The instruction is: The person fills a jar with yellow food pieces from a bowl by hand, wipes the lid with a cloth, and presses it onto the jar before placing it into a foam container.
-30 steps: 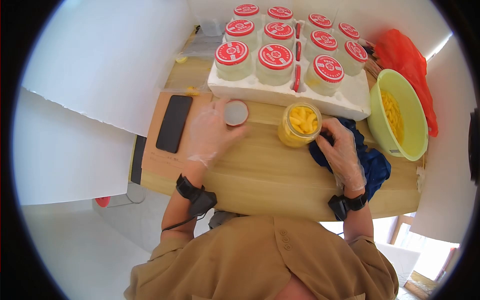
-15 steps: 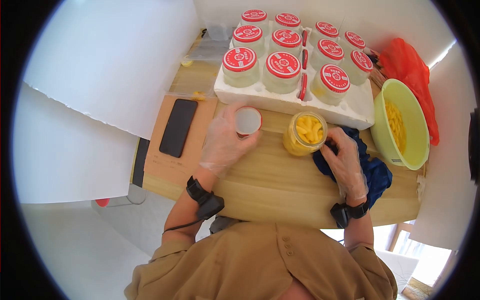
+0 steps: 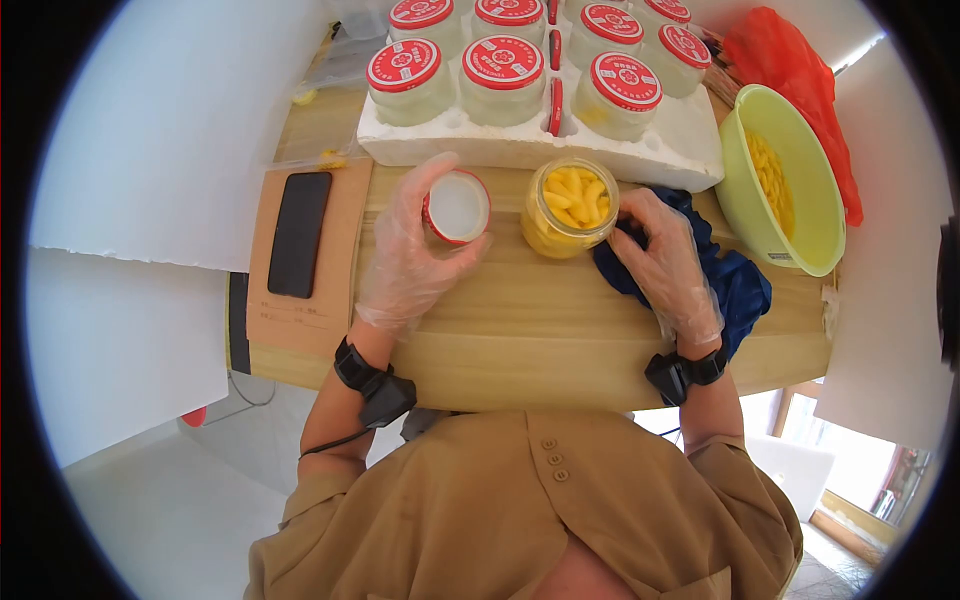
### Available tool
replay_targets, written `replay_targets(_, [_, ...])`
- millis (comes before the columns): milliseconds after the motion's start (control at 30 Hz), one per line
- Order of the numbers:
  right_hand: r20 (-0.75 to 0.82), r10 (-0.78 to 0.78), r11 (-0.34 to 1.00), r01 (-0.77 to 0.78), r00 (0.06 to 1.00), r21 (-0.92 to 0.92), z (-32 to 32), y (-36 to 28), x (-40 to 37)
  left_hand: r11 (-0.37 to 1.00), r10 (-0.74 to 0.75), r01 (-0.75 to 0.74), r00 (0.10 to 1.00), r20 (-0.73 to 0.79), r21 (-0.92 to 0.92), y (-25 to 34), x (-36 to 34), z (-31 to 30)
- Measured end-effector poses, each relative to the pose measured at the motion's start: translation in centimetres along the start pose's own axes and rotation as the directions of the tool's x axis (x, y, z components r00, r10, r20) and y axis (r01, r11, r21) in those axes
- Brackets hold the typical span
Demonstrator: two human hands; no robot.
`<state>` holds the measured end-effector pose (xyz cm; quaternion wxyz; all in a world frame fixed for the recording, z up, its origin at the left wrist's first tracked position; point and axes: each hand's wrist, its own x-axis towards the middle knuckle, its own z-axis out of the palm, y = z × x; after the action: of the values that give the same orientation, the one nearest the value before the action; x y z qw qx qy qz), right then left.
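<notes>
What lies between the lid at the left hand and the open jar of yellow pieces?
Only a narrow strip of bare wooden tabletop lies between the lid and the open jar, as the head view shows.

There are at least nine jars (image 3: 563, 232), one loose lid (image 3: 458, 207), one bowl (image 3: 744, 212) and one phone (image 3: 299, 235)

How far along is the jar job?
Looks done: the open jar is filled near its rim with yellow pieces; the jars in the foam tray have red lids on, contents mostly unclear. In hand: the left hand holds a lid; the right hand is at the open jar's side. Left: that jar is unlidded, and the green bowl holds more pieces.
</notes>
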<state>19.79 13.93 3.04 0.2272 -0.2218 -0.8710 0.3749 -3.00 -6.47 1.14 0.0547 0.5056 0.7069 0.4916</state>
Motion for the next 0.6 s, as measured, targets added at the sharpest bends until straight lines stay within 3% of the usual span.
replay_targets(67, [0.001,-0.003,1.000,0.003,1.000,-0.005,0.0,0.0,0.0,1.000,-0.016,0.016,0.999,0.038,0.004,0.5,0.1,-0.1])
replay_targets(167, [0.005,-0.010,1.000,0.010,1.000,-0.021,0.0,0.2,0.0,0.952,-0.059,0.060,0.998,0.012,-0.300,-0.7,-0.2,0.9])
replay_targets(367, [0.006,0.008,1.000,-0.008,1.000,-0.016,0.0,0.2,0.0,0.725,-0.246,0.283,0.958,0.147,-0.628,0.4,0.0,0.6])
replay_targets(600, [0.008,0.016,1.000,-0.016,1.000,0.021,0.0,0.3,-0.1,0.557,-0.279,0.380,0.923,0.265,-0.739,-0.1,0.1,-0.4])
